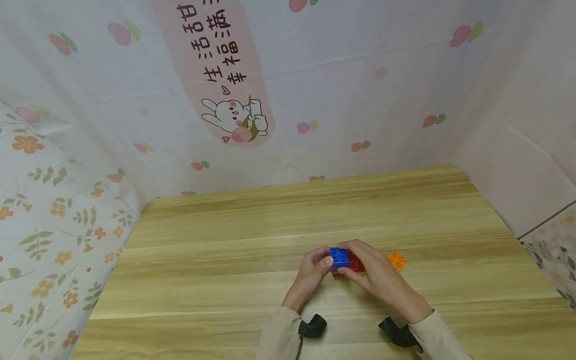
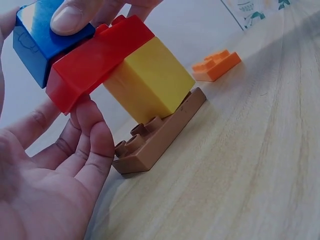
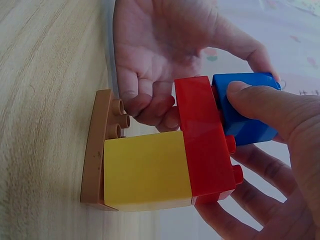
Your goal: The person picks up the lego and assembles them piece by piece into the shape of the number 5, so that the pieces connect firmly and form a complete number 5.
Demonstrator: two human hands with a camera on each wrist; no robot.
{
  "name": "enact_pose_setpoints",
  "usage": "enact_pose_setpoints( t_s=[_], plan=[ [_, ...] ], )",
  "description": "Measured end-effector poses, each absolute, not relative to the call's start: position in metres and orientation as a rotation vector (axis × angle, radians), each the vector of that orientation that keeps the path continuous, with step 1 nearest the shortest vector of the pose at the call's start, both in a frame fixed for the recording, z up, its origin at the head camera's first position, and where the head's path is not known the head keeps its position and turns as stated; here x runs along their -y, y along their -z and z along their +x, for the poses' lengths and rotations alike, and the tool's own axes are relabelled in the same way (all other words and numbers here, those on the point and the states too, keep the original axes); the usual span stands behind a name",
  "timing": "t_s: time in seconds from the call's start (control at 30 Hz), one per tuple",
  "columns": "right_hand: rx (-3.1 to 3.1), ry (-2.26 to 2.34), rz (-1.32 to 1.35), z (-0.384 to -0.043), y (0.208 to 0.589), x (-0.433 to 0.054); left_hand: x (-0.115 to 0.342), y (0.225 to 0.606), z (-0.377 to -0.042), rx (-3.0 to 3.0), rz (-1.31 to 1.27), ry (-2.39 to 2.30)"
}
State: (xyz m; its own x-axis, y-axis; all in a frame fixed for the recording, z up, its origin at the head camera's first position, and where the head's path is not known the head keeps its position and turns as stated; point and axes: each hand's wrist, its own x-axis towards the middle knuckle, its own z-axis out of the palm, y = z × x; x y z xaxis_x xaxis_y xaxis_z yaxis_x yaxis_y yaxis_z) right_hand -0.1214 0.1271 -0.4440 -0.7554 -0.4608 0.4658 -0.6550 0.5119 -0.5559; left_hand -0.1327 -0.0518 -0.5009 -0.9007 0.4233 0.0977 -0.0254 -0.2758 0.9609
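A blue brick (image 1: 338,256) sits over one end of a long red brick (image 3: 205,135), with a stud showing in the thin gap between them. Beneath the red brick's other end stands a yellow block (image 3: 147,170), on a flat brown studded plate (image 2: 155,155) lying on the table. My right hand (image 1: 382,275) pinches the blue brick, its thumb on one side; other fingers pass behind the red brick. My left hand (image 1: 310,272) curls its fingers under the red brick's overhanging end, its thumb against the blue brick.
A flat orange brick (image 1: 397,260) lies on the wooden table (image 1: 216,280), right of the stack and close to my right hand. Black wrist-worn devices (image 1: 312,326) show at both sleeves. Patterned cloth (image 1: 337,90) hangs behind the table.
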Motion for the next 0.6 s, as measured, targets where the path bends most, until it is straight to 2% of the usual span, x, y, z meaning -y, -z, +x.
enact_pose_setpoints(
  t_s=[0.6],
  plan=[
    [2.539,-1.060,0.908,-0.1205,0.4428,-0.1284,0.0506,0.5070,-0.1327,-1.635,0.494,-2.315]
  ],
)
